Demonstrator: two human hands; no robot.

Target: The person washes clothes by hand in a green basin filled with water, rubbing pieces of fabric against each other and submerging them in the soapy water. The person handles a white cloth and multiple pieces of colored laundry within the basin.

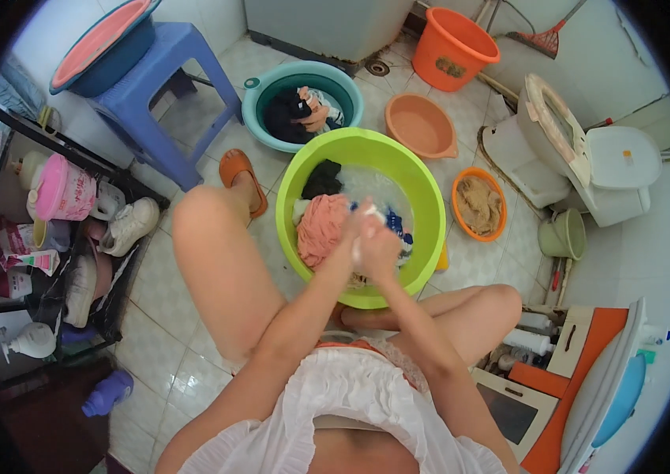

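Over a lime-green basin (428,186) on the floor, my left hand (352,227) and my right hand (380,250) are pressed together. Their fingers close round what looks like a small white cloth (357,253), mostly hidden and slightly smeared by motion. Below them the basin holds sudsy water (374,183). A bunched pink garment (322,229) lies at its left side, nearest my left hand. Behind that is a black cloth (322,180). A dark blue and white cloth (398,225) shows just right of my hands.
Beyond stands a teal basin (250,103) of clothes. An orange-brown basin (420,126), an orange bowl (479,204) with tan cloth and an orange bucket (453,51) are at right. A blue stool (169,95) and a cluttered rack (58,237) stand left; a toilet (579,154) stands right.
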